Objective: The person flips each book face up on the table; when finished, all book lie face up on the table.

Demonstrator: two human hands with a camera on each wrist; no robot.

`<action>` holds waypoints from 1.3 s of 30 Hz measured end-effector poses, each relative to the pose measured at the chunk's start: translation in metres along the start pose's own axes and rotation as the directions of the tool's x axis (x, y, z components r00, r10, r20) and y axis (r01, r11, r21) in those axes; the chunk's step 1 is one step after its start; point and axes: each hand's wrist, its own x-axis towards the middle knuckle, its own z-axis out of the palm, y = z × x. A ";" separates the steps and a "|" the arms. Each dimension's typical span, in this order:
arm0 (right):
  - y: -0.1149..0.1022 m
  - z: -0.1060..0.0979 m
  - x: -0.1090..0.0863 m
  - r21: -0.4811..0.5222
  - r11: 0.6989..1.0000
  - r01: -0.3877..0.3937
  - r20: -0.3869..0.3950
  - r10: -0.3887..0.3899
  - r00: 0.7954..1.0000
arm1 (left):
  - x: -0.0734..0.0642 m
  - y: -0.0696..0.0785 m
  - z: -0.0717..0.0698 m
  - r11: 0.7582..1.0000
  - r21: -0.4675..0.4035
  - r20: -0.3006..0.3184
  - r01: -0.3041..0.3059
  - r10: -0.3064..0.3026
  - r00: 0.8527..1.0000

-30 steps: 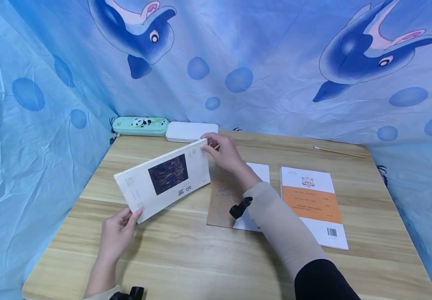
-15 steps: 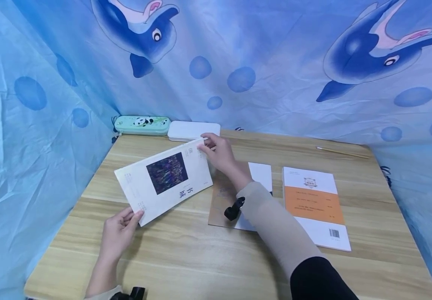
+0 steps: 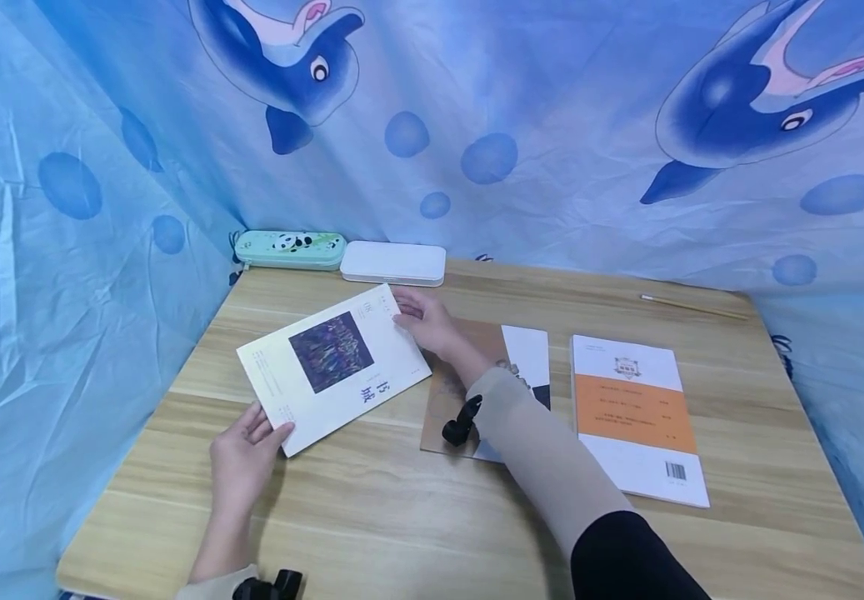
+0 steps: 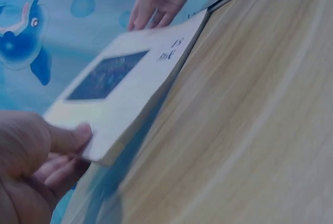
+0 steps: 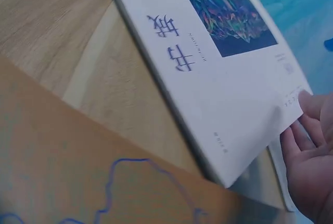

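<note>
A white paperback book (image 3: 349, 375) with a dark square picture on its cover is held slantwise over the left half of the table. My left hand (image 3: 240, 458) pinches its near left corner; in the left wrist view the thumb (image 4: 73, 138) lies on the cover and the fingers are beneath. At the far right corner my right hand (image 3: 432, 325) holds the same book, thumb at the edge and fingers under it in the right wrist view. The book's near right corner (image 5: 226, 182) is low over the wood. Beneath my right forearm lies a brown and white booklet (image 3: 450, 408), partly hidden.
A white book with an orange band (image 3: 630, 412) lies to the right of the booklet. Along the back edge stand a green panda pencil case (image 3: 292, 252) and a white case (image 3: 394, 263). A pencil (image 3: 694, 308) lies far right. Blue dolphin curtains (image 3: 551, 225) hang behind.
The white paperback has tilted down flatter, its cover turning upward. My right hand has lowered slightly with its corner, while my left hand keeps the near left corner.
</note>
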 end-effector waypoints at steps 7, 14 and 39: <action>0.016 0.009 -0.002 -0.159 0.987 -0.035 0.109 0.053 0.993 | 0.004 0.002 0.002 0.995 0.085 0.058 0.055 -0.060 0.996; 0.016 0.014 -0.009 -0.371 0.928 0.010 0.060 0.013 0.998 | 0.003 0.001 0.006 0.959 0.282 0.010 -0.032 0.031 0.999; 0.005 -0.006 -0.068 -0.731 0.665 0.155 0.199 -0.009 0.980 | 0.077 -0.004 -0.006 0.862 0.440 0.248 -0.253 0.154 0.956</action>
